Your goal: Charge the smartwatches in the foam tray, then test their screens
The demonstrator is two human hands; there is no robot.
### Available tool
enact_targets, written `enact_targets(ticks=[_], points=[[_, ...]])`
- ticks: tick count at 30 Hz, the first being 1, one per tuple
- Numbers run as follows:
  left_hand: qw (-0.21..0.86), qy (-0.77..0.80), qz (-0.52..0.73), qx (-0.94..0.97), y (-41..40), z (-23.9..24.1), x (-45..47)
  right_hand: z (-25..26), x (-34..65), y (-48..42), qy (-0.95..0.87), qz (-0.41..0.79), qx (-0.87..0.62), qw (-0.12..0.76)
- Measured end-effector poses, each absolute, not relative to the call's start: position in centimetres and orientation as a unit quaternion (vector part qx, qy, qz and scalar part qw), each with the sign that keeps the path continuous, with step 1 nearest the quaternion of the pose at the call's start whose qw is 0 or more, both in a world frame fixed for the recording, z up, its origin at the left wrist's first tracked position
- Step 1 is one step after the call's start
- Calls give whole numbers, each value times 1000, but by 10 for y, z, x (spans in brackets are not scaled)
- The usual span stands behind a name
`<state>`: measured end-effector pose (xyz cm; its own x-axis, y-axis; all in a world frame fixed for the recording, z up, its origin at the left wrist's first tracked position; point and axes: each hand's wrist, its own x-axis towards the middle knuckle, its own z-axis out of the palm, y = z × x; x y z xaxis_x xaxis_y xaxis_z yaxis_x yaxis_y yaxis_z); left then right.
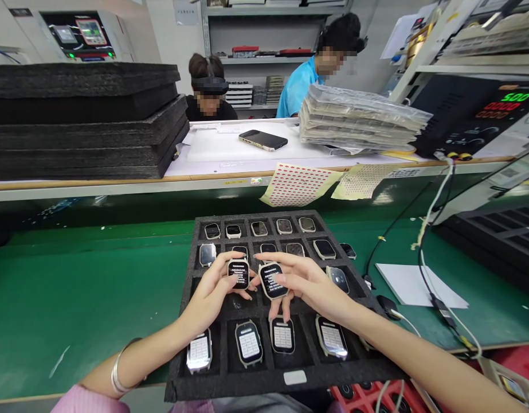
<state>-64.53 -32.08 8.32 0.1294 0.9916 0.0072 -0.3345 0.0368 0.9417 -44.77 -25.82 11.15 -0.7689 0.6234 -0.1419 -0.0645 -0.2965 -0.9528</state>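
My left grip (212,292) is pinching a square smartwatch with a pale metal case and a black screen of small white text (239,273), fingers curled around its edges. My right grip (305,284) is pinching a matching smartwatch (271,281), held tilted just beside the first, with fingertips across its case and others curling below it. Both watches are above the middle of a black foam tray (247,376), which has rows of square compartments and lies on a green worktop (75,298). Other watches sit in the compartments. The nearest row, closest to me, shows pale grid screens, such as one dark-banded watch (249,344). A silver bangle (118,373) circles my left wrist, below a pink sleeve (86,401).

A white sheet of paper (419,284) lies on the green surface right of the tray. Beyond it, a sheet of red dot stickers (298,184) hangs over the edge of a higher white shelf, which carries a black smartphone (263,139), a plastic-wrapped stack (359,117) and tall dark foam sheets (83,120). Two co-workers (208,92) sit further back.
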Motion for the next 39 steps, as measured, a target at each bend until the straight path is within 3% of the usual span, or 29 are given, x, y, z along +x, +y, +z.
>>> enact_targets(ticks=[7,12,16,20,28,39], points=[[608,374,539,448,-322,84,-646,113,-450,-265,-604,718,-253,237],[614,371,546,433,-325,82,-659,112,-453,-266,-637,712,-229,186],[602,401,545,423,-334,82,-676,114,-459,-257,-798,527,-261,134],[577,434,554,415,-342,84,-688,110,-471,-247,-902,342,-217,149],[558,449,558,419,-342,82,-692,98,-479,-241,-946,246,-180,109],[535,465,515,482,-347,70,-699,116,-407,-218,-944,165,-273,88]])
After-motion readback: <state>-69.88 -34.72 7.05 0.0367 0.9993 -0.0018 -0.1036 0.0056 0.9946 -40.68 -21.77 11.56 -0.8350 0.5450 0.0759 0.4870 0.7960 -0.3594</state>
